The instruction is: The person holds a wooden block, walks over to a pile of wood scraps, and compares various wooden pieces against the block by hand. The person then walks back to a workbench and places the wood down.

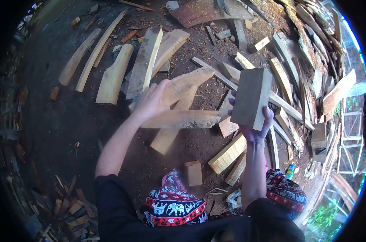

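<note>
My right hand (258, 127) grips a thick rectangular wooden block (250, 97) and holds it up off the ground. Its fingers wrap round the left side and the thumb presses on the right. On the left, my left hand (152, 100) is closed round the near end of a rough-edged wooden board (187, 84); some of its fingertips are hidden. Just below that hand lies a pale plank (181, 119) with a ragged, bark-like edge. It crosses over another board (166, 139) that slants beneath it.
Long boards (144, 64) lie beyond my left hand. More offcuts (229, 153) are scattered at right, near a small wooden block (193, 173) before my knees. A scrap heap (76, 209) sits at lower left, and slabs (312, 48) line the right edge.
</note>
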A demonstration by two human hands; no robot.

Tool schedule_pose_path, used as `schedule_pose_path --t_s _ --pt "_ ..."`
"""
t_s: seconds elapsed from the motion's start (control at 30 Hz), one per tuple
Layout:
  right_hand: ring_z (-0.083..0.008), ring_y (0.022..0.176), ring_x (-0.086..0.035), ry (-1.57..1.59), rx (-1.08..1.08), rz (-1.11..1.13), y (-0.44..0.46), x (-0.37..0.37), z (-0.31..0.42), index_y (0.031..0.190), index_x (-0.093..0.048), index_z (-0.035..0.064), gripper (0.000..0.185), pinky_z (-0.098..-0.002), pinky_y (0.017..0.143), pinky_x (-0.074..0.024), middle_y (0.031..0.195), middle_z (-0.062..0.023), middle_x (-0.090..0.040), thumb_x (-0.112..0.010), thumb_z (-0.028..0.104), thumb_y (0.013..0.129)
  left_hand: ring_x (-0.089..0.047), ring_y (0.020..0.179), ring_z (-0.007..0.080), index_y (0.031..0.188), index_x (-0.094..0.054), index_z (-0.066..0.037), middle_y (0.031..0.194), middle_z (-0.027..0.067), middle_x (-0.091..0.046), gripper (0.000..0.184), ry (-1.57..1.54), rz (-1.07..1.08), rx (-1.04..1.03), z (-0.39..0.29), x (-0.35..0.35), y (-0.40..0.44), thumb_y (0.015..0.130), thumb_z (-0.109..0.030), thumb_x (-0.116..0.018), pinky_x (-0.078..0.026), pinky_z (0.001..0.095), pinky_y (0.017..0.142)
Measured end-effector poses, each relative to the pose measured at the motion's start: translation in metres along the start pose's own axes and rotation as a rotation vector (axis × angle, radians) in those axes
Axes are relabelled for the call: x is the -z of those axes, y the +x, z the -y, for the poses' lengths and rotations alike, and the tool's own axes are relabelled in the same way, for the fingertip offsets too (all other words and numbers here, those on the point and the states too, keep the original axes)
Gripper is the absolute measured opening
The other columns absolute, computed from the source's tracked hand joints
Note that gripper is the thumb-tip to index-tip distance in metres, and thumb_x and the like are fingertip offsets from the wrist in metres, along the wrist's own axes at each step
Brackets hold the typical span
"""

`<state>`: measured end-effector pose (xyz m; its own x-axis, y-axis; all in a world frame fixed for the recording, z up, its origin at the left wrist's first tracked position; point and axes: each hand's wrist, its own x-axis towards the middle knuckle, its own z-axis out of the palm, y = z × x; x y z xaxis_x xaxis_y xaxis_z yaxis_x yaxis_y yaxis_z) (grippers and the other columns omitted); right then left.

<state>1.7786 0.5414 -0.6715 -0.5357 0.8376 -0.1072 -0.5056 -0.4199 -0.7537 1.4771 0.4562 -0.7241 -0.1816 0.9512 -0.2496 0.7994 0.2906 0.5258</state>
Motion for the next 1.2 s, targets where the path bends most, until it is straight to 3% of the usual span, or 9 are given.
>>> schedule_pose_path --t_s 0.17,0.3,0.43,0.5,0.67,0.83,1.0,1.1,1.2 --pt "-0.0393 0.115 -0.056 -0.006 0.131 0.023 -0.022 0.036 0.030 0.142 -0.030 -0.0048 0.091 -0.0511 0.088 -0.0539 0.128 -0.0281 -0.049 -0.066 0.045 0.075 -0.046 0.125 0.0356 0.137 -0.039 -0.015 0.130 0.0180 -0.052 0.083 -0.105 -0.031 -0.123 -0.001 0.006 0.006 0.065 -0.009 -0.081 -0.037 0.0431 0.106" --pt "-0.0393 0.121 -0.050 0.162 0.225 -0.025 -0.038 0.061 0.048 0.146 -0.025 -0.0015 0.092 -0.0512 0.093 -0.0495 0.135 -0.0289 -0.041 -0.064 0.049 0.080 -0.043 0.131 0.0343 0.136 -0.042 -0.015 0.136 0.0175 -0.049 0.079 -0.306 -0.255 -0.175 -0.021 -0.004 0.040 0.067 -0.009 -0.080 -0.034 0.0429 0.108" --pt "-0.0398 0.122 -0.048 0.192 0.293 -0.066 -0.049 0.068 0.071 0.147 -0.022 0.0003 0.094 -0.0513 0.095 -0.0478 0.138 -0.0282 -0.039 -0.065 0.049 0.080 -0.041 0.132 0.0342 0.141 -0.040 -0.017 0.142 0.0173 -0.043 0.079 -0.101 -0.310 -0.134 -0.038 -0.023 0.075 0.072 -0.021 -0.078 -0.033 0.0448 0.108" --pt "-0.0412 0.121 -0.048 0.289 0.337 0.004 -0.054 0.072 0.083 0.148 -0.022 0.0009 0.095 -0.0531 0.097 -0.0458 0.138 -0.0280 -0.039 -0.066 0.050 0.080 -0.036 0.134 0.0341 0.145 -0.036 -0.017 0.144 0.0160 -0.039 0.082 0.243 -0.497 -0.166 -0.043 -0.053 0.067 0.075 -0.033 -0.076 -0.028 0.0495 0.108" --pt "-0.0380 0.116 -0.050 0.383 0.362 0.175 -0.068 0.091 0.109 0.147 -0.023 0.0018 0.104 -0.0527 0.094 -0.0461 0.136 -0.0271 -0.040 -0.064 0.067 0.077 -0.041 0.125 0.0343 0.148 -0.029 -0.016 0.137 0.0150 -0.043 0.098 0.255 0.084 -0.321 -0.056 -0.083 -0.010 0.069 -0.042 -0.080 -0.027 0.0507 0.106" --pt "-0.0368 0.115 -0.052 0.468 0.397 0.155 -0.061 0.089 0.128 0.148 -0.023 0.0041 0.100 -0.0541 0.094 -0.0465 0.137 -0.0270 -0.039 -0.060 0.067 0.080 -0.049 0.114 0.0366 0.145 -0.032 -0.016 0.128 0.0152 -0.050 0.099 0.289 0.114 -0.189 -0.026 -0.100 -0.008 0.063 -0.036 -0.084 -0.035 0.0521 0.098" --pt "-0.0427 0.116 -0.052 0.216 0.326 0.132 -0.004 0.068 0.182 0.147 -0.020 0.0007 0.092 -0.0515 0.097 -0.0464 0.134 -0.0312 -0.039 -0.056 0.058 0.084 -0.041 0.128 0.0411 0.149 -0.025 -0.020 0.138 0.0170 -0.042 0.100 0.070 -0.183 0.088 -0.042 -0.095 0.020 0.068 -0.035 -0.082 -0.036 0.0606 0.096" --pt "-0.0354 0.110 -0.059 -0.140 0.269 0.024 0.037 0.055 0.242 0.133 -0.042 -0.0025 0.069 -0.0470 0.090 -0.0511 0.122 -0.0229 -0.055 -0.055 0.047 0.087 -0.039 0.127 0.0403 0.149 -0.025 -0.019 0.140 0.0165 -0.037 0.097 0.318 -0.214 0.094 -0.080 -0.071 0.039 0.071 -0.038 -0.080 -0.035 0.0599 0.097" --pt "-0.0317 0.088 -0.067 -0.352 0.104 -0.077 0.027 0.055 0.303 0.123 -0.049 0.0006 0.062 -0.0415 0.075 -0.0552 0.102 -0.0173 -0.064 -0.062 0.046 0.083 -0.041 0.120 0.0375 0.146 -0.033 -0.015 0.134 0.0159 -0.040 0.085 0.379 -0.229 -0.156 -0.123 -0.053 0.057 0.076 -0.039 -0.076 -0.034 0.0573 0.100"
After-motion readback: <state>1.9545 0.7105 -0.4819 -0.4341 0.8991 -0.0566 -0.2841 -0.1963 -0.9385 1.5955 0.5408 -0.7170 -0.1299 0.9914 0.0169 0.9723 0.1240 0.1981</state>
